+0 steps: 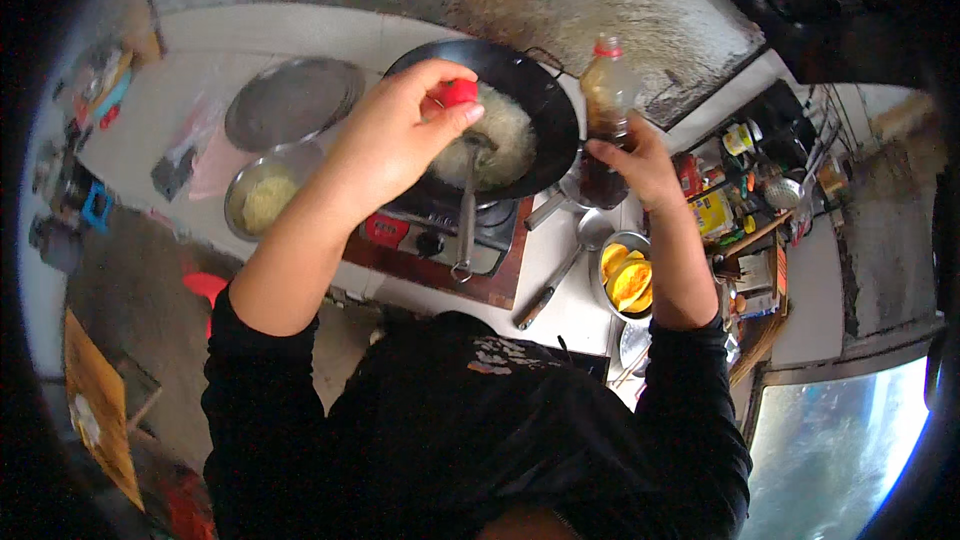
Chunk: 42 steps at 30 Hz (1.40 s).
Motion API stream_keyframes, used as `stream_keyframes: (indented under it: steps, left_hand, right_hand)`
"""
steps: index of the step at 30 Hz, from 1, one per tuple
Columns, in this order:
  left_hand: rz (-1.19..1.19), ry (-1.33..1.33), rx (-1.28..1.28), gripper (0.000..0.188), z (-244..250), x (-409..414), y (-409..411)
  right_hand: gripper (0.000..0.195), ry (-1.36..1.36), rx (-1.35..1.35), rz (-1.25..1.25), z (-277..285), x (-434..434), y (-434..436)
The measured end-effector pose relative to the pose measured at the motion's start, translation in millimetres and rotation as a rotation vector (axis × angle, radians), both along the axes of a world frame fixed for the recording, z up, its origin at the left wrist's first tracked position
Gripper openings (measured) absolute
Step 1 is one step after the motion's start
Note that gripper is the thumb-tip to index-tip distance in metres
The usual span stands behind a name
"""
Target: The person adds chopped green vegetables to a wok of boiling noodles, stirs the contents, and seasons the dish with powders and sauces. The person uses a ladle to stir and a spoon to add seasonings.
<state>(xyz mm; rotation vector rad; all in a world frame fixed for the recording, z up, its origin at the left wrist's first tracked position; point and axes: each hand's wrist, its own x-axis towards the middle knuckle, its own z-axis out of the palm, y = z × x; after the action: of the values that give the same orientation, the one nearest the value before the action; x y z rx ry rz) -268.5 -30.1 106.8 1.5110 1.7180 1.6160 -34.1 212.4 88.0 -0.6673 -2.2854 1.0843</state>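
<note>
My left hand (409, 127) pinches a red bottle cap (457, 92) between thumb and fingers, above the near left part of a black wok (551, 120). In my right hand (637, 165) is an uncapped clear plastic bottle (609, 97), upright to the right of the wok, with dark liquid in its lower part. Pale, cloudy food or liquid (510, 131) fills the bottom of the wok. A metal ladle (466, 217) rests in it, its handle hanging over the near rim. Beneath the wok stands a gas stove (431, 240).
To the left are a round dark lid (292, 101) and a metal bowl (238, 202) with pale yellow food. A second ladle (559, 281) lies right of the stove, near a bowl of orange pumpkin pieces (628, 277). Jars, packets and a skimmer (782, 193) crowd the right side.
</note>
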Motion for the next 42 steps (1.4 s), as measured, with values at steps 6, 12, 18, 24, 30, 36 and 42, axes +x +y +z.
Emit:
stream_keyframes:
  steps: [6, 12, 18, 24, 30, 36, 42]
  left_hand:
    - [-0.057, 0.052, 0.102, 0.034, 35.4, 33.5, 67.9]
    - [-0.1, 0.32, 0.069, 0.025, 60.4, 68.2, 90.9]
    - [-0.001, 0.555, -0.194, 0.038, 75.1, 91.3, 99.4]
    - [-0.493, 0.091, -0.087, 0.027, 63.5, 107.0, 109.9]
    - [-0.578, 0.221, -0.099, 0.027, 64.4, 109.3, 114.0]
    - [-0.423, 0.288, -0.235, 0.016, 61.8, 128.0, 116.8]
    - [-0.636, 0.169, -0.129, 0.03, 64.0, 144.1, 114.7]
  right_hand:
    - [0.051, 0.028, -0.086, 0.074, 6.3, 18.9, -46.0]
    - [0.048, 0.02, 0.141, 0.023, 1.4, 49.0, -59.2]
    - [0.059, -0.056, 0.703, -0.312, -5.4, 76.3, -63.1]
    - [0.058, -0.03, 0.496, -0.286, -11.0, 107.7, -68.7]
    - [0.057, 0.025, 0.462, -0.267, -19.6, 125.7, -75.1]
    - [0.056, 0.063, 0.619, -0.432, -29.1, 137.6, -80.4]
    - [0.057, 0.128, 0.489, -0.339, -38.8, 152.3, -74.4]
